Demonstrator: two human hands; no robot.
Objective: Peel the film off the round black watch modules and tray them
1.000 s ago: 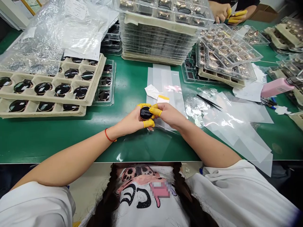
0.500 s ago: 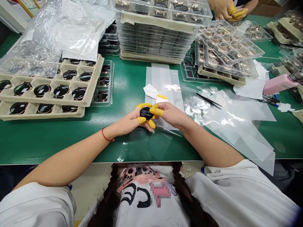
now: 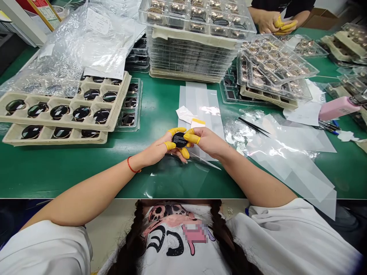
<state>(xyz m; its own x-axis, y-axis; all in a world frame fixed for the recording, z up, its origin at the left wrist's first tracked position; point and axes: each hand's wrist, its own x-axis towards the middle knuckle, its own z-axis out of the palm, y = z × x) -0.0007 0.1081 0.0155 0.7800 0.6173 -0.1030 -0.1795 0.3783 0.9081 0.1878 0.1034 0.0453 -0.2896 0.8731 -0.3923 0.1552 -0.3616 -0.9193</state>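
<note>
A round black disc (image 3: 179, 141) with lines of white print on its face sits between my two hands. My left hand (image 3: 156, 151) grips it from the left, thumb low on the near edge and fingers curled around the far side. Yellow finger cots cover several fingertips. My right hand (image 3: 208, 140) pinches the disc's right edge with cot-covered thumb and finger. Some fingertips behind the disc are hidden. Beneath the hands lie clear film strips (image 3: 196, 95), and a white folded piece with a yellow band (image 3: 197, 122) rests just beyond them.
Cream trays (image 3: 110, 123) of glossy black discs stand on the left, partly under plastic wrap (image 3: 65, 42). Clear trays (image 3: 197, 53) are stacked ahead, more (image 3: 275, 63) at right. Black tweezers (image 3: 254, 127), film sheets (image 3: 292, 164) and a pink bottle (image 3: 338, 108) lie right. A co-worker's hands (image 3: 272, 25) are across the table.
The view has shifted slightly, so the table and trays appear a little lower. Both hands stay on the disc, and the right fingers have moved slightly towards its edge, showing more print.
</note>
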